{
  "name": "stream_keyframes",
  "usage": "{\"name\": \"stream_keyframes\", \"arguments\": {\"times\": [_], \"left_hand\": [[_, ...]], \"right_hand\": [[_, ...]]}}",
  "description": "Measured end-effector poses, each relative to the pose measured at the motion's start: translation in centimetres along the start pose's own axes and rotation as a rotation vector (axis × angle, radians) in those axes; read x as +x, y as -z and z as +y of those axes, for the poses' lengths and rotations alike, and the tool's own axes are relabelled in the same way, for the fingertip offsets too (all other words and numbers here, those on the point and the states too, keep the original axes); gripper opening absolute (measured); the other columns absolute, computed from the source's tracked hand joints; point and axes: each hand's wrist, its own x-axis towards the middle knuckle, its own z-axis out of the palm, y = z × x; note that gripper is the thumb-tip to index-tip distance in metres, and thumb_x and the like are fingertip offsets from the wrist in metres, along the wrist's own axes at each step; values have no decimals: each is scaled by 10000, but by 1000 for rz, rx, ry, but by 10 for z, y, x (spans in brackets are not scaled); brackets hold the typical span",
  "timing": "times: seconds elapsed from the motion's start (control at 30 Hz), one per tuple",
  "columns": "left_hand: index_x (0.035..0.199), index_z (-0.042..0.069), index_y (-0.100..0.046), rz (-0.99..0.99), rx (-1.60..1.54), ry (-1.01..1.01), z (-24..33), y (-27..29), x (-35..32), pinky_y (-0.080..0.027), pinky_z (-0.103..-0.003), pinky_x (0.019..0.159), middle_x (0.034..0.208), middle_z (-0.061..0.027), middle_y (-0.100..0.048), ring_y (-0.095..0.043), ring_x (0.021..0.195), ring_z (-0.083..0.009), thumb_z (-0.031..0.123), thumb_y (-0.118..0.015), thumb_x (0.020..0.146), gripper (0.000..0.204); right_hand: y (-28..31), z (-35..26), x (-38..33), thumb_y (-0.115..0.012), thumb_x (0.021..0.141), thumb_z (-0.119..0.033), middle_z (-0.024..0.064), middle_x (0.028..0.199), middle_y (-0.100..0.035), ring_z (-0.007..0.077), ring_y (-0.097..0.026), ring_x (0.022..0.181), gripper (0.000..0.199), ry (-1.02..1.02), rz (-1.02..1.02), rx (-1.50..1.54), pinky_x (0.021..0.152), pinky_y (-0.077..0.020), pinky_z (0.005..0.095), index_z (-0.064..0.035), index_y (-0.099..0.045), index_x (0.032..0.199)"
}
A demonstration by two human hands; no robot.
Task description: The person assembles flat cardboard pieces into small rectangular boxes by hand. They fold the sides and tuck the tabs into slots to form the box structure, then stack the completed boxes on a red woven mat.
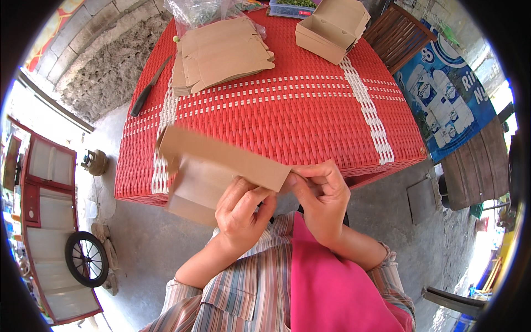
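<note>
Left fingers [247,195] clamp the brown cardboard box [227,160]; right fingers [322,171] pinch its corner

Passage is open across the middle of the red woven table [310,122]; the half-folded carton [222,161] blocks its near left. Farther back, stacked cardboard [224,55] and a knife [146,92] obstruct the left, an open box [326,37] the right.

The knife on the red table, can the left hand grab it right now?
Probably not right away: the left hand is holding a partly folded cardboard box, which is between it and the knife. Nothing covers the knife itself, though.
</note>
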Motion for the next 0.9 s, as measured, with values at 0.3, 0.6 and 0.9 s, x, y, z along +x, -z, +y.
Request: {"name": "stream_keyframes", "arguments": {"times": [0.3, 0.6, 0.9], "left_hand": [[871, -22, -644, -15, -78, 156, 9, 9, 1, -513, -309, 685, 845, -123, -655, -651, 773, -265, -71, -710, 785, 119], [886, -7, -646, 84, -367, 366, -13, 6, -12, -325, -208, 490, 790, -66, -650, -472, 588, -56, -31, -742, 810, 125], [913, -16, -645, 34, -274, 282, -12, 11, -7, -398, -203, 528, 841, -65, -670, -563, 652, -72, -49, -722, 826, 121]], "right_hand": [[-7, 17, -13, -662, 856, 63, 164, 1125, -669, 239, -680, 999, 196, 237, -63, -257, 841, -533, 286, 25, -636, 1046], [-4, -2, 4, -700, 837, 33, 113, 912, -660, 181, -622, 764, 94, 223, -46, -362, 656, -483, 263, 12, -653, 916], [-4, -1, 8, -710, 829, 24, 100, 838, -650, 202, -635, 748, 85, 275, -59, -321, 658, -495, 284, 14, -644, 882]]}}
